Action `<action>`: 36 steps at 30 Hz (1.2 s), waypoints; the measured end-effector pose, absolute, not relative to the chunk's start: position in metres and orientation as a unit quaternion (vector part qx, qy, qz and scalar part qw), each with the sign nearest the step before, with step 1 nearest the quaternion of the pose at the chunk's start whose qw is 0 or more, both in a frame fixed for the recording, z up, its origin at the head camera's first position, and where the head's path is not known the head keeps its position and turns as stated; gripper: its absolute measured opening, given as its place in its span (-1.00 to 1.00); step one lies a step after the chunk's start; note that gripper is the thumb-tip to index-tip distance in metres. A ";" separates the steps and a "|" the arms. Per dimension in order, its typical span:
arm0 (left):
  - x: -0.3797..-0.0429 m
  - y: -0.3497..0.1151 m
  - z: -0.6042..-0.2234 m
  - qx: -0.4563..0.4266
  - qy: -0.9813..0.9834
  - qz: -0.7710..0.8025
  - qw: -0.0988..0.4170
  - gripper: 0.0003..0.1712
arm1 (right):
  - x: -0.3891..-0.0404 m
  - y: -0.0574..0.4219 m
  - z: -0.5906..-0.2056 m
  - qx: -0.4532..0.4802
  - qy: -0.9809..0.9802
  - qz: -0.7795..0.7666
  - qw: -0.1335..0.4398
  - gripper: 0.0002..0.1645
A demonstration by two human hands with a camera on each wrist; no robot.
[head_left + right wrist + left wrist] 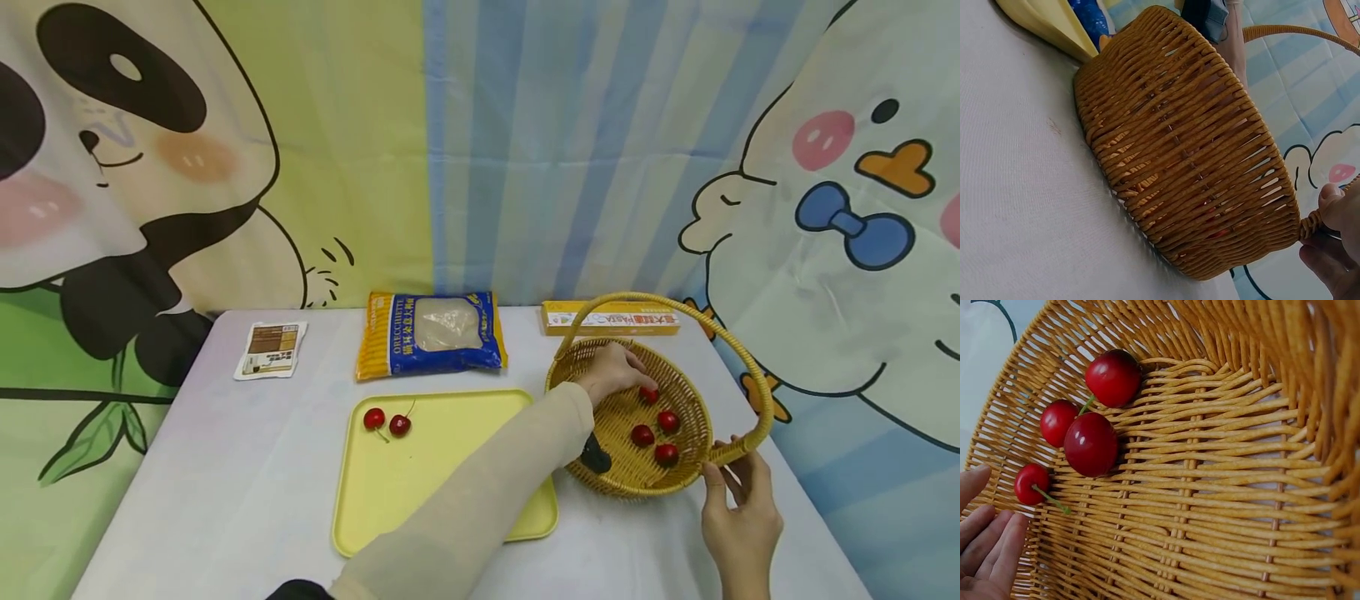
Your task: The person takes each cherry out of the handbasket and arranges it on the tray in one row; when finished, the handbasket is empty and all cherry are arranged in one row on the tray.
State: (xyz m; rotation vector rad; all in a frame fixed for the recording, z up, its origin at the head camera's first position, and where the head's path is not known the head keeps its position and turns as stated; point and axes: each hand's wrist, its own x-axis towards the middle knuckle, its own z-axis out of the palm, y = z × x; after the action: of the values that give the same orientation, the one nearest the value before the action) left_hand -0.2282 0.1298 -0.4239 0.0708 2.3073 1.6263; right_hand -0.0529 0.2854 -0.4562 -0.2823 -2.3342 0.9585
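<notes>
My left sleeve (465, 500) lay nearest the camera in the head view, slanting up from the bottom edge to the basket (690, 425) right of centre. The basket's mouth looked longest from upper left to lower right, and its handle (660, 297) arched toward the upper right. My left hand (615, 375) reached inside, fingertips at the uppermost of four cherries (668, 422). My right hand (742, 517), lower right, gripped the handle's foot. Two more cherries (386, 422) sat in the upper left of the yellow tray (442, 492), one stem pointing up, the other to lower right.

The left wrist view showed what the head view hid: my fingers were extended, thumb apart, at lower left, pinching nothing, just beside a cherry whose green stem (1050, 499) pointed to lower right.

The right wrist view alone gave the basket's outer wall (1179, 144), its rim sloping from top centre to lower right. There my thumb and fingers pinched the handle's foot, at the right edge.
</notes>
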 end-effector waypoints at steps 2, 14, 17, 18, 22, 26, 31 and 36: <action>-0.229 0.133 -0.426 0.019 0.810 0.564 0.161 -0.85 | -0.053 0.286 -0.457 -0.105 -0.877 0.361 0.298 -0.32; -0.231 0.148 -0.435 -0.012 0.812 0.559 0.167 -0.83 | -0.053 0.286 -0.458 -0.105 -0.883 0.345 0.299 -0.34; -0.230 0.149 -0.435 -0.012 0.813 0.558 0.168 -0.80 | -0.052 0.285 -0.458 -0.109 -0.883 0.348 0.297 -0.34; -0.230 0.150 -0.435 -0.013 0.814 0.557 0.167 -0.79 | -0.052 0.285 -0.457 -0.111 -0.883 0.348 0.295 -0.34; -0.232 0.153 -0.439 -0.013 0.824 0.543 0.163 -0.75 | -0.053 0.283 -0.456 -0.120 -0.883 0.348 0.290 -0.32; -0.233 0.154 -0.442 -0.009 0.832 0.531 0.161 -0.73 | -0.053 0.282 -0.456 -0.121 -0.884 0.346 0.290 -0.31; -0.231 0.153 -0.441 -0.006 0.833 0.530 0.161 -0.73 | -0.053 0.283 -0.456 -0.115 -0.883 0.347 0.295 -0.32; -0.229 0.155 -0.439 -0.003 0.839 0.518 0.167 -0.76 | -0.053 0.282 -0.456 -0.116 -0.883 0.347 0.295 -0.31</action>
State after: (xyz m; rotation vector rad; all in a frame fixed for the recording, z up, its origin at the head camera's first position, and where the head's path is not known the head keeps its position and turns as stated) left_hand -0.2293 0.1546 -0.4395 -0.0087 2.3873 1.4738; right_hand -0.0526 0.2822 -0.4565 -0.3075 -2.3487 0.9229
